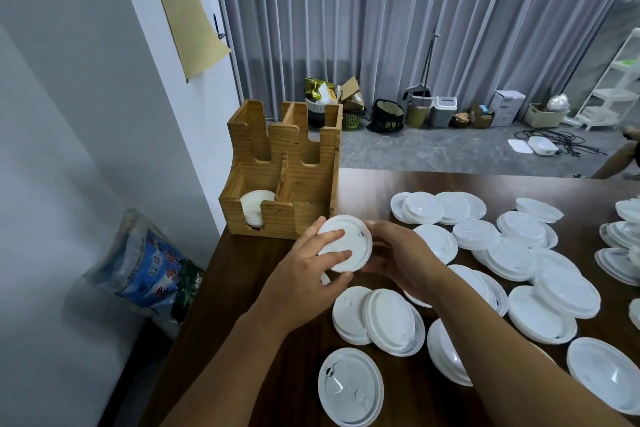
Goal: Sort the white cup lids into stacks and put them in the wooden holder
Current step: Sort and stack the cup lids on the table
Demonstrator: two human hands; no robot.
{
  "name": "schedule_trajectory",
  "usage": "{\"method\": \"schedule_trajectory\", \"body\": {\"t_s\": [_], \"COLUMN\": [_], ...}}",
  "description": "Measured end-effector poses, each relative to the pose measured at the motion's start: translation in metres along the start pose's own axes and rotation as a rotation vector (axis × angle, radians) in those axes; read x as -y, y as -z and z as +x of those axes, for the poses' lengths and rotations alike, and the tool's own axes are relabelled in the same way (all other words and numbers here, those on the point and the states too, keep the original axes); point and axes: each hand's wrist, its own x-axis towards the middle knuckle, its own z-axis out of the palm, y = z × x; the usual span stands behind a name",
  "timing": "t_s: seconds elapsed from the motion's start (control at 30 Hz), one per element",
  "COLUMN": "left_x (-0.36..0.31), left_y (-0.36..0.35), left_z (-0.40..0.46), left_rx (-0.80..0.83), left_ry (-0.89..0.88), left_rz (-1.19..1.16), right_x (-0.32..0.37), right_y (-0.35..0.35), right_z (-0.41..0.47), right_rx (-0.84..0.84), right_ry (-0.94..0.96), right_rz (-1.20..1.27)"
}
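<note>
**Both hands on one lid stack**

The left hand lays straight fingers across the top of a small stack of white lids, thumb under its near edge. The right hand curls round the stack's far side. Just beyond the fingertips stands the wooden holder, lids in its front-left slot. Loose lids lie right of the hands on the table.

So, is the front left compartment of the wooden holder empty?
No, a stack of white lids already sits in the front left compartment of the holder.
</note>
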Motion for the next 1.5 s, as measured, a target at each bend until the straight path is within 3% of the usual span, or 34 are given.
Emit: {"method": "schedule_trajectory", "body": {"t_s": [0.17, 0.3, 0.37, 0.43, 0.5, 0.63, 0.73, 0.9, 0.97, 1.1, 1.2, 1.5], "left_x": [-0.002, -0.003, 0.001, 0.010, 0.025, 0.045, 0.051, 0.053, 0.047, 0.028, 0.017, 0.010], "left_y": [0.004, 0.004, 0.004, 0.007, 0.009, 0.007, 0.006, 0.022, 0.029, 0.029, 0.020, 0.006], "left_z": [0.001, 0.007, 0.008, 0.005, -0.001, -0.016, -0.018, -0.012, -0.006, 0.013, 0.021, 0.021], "left_rx": [-0.015, -0.388, -0.431, -0.403, -0.306, 0.231, 0.229, 0.055, -0.023, -0.152, -0.149, -0.244], "left_ry": [0.046, 0.221, 0.385, 0.515, 0.631, 0.829, 0.910, 0.895, 0.863, 0.798, 0.737, 0.649], "left_rz": [-0.125, -0.236, -0.308, -0.405, -0.320, 0.133, 0.017, -0.524, -0.634, -0.597, -0.544, -0.461], "right_x": [-0.002, 0.002, 0.000, -0.002, -0.005, -0.010, -0.013, -0.011, -0.010, -0.006, -0.004, 0.001], "right_y": [0.000, -0.005, -0.005, -0.005, -0.003, -0.001, -0.003, 0.000, 0.001, -0.002, -0.006, -0.007], "right_z": [0.000, 0.002, 0.004, 0.007, 0.009, 0.012, 0.014, 0.016, 0.015, 0.009, 0.005, 0.010], "right_rx": [-0.063, -0.076, -0.087, -0.135, -0.189, -0.256, -0.282, -0.335, -0.310, -0.096, 0.005, 0.093], "right_ry": [0.045, 0.058, 0.063, 0.074, 0.073, 0.067, 0.067, 0.070, 0.055, 0.032, 0.035, -0.030], "right_rz": [-0.070, -0.123, -0.183, -0.246, -0.262, -0.262, -0.281, -0.323, -0.317, -0.184, -0.190, -0.175]}}
